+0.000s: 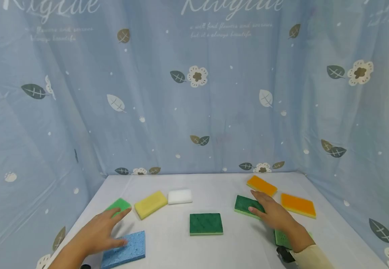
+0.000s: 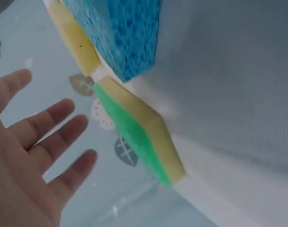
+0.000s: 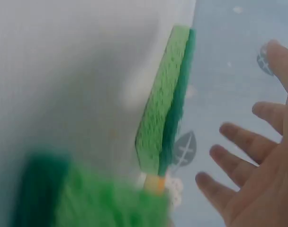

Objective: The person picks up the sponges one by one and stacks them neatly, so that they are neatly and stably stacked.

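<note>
My left hand hovers with spread fingers over a blue sponge and a bright green sponge. In the left wrist view the fingers of that hand are apart, holding nothing, beside the green and cream sponge. My right hand is above a dark green sponge, partly covering it; the right wrist view shows this hand empty, fingers spread, beside a green sponge. Another green sponge lies partly hidden under the right wrist.
A yellow sponge and a white sponge lie at the left and centre. A dark green sponge is in the middle. Two orange sponges, one behind and one at right, lie on the white table. Blue curtains surround it.
</note>
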Demonstrator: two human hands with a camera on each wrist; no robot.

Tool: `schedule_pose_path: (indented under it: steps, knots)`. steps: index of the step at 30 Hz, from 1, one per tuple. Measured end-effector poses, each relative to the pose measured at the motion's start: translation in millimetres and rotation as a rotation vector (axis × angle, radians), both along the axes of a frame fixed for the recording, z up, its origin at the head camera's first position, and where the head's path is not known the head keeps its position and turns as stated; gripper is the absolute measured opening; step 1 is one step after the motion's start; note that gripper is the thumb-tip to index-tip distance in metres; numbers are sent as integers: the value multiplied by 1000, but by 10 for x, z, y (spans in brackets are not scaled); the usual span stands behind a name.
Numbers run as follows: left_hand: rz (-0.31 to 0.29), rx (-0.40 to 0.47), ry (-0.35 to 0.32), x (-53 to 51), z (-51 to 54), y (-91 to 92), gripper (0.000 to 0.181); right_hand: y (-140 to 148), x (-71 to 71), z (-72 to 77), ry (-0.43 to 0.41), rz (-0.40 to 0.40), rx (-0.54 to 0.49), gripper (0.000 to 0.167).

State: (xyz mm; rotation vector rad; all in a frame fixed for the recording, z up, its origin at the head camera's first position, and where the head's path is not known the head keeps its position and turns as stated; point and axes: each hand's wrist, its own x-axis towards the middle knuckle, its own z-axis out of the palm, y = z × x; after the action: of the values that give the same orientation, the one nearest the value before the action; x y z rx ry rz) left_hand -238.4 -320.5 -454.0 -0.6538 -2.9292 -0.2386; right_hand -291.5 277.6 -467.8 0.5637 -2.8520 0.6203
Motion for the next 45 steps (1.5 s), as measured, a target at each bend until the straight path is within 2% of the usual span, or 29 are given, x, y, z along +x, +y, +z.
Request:
schedule_pose_path:
  steps: [5,8,12,14,17,20,24,30,32,34,39,42,45]
  knots:
    - [53,-19,-51,68,15,-65,102,-156,-15,-54,-8,55,-66,66]
    - [138,42,-194,134,48,-123,94,-264,-22,-72,-16,85,-126,59]
    - [209,163,-414,213,71,-184,72,-432,-6,-59,-39,104,-225,55]
    - [212,192,-468,226,66,-202,64,-532,1,-45,-50,130,-242,54]
    - [188,233,-507,229,36,-224,60,-676,1,-50,-66,181,-245,53]
    - [136,253,-511,254,-4,-234,65,-797,3,-70,-115,235,-236,52]
    - [82,238,-470,303,-71,-203,80,-907,24,-105,-179,273,-233,52]
    - [93,229,-450,302,-108,-112,84,-1008,30,-159,-252,329,-309,62]
    - [101,237,-443,284,-102,-65,83,-1022,30,-173,-286,338,-343,65]
    - [84,243,-407,254,-124,-8,82,-1030,27,-191,-333,336,-381,68]
    - [-28,246,-257,165,-140,163,77,-1022,-3,-264,-400,341,-426,74]
    - [-57,258,-214,103,-97,277,77,-1009,-21,-318,-378,356,-418,76]
    - [-51,275,-203,7,-66,417,79,-1001,-28,-358,-343,337,-403,75]
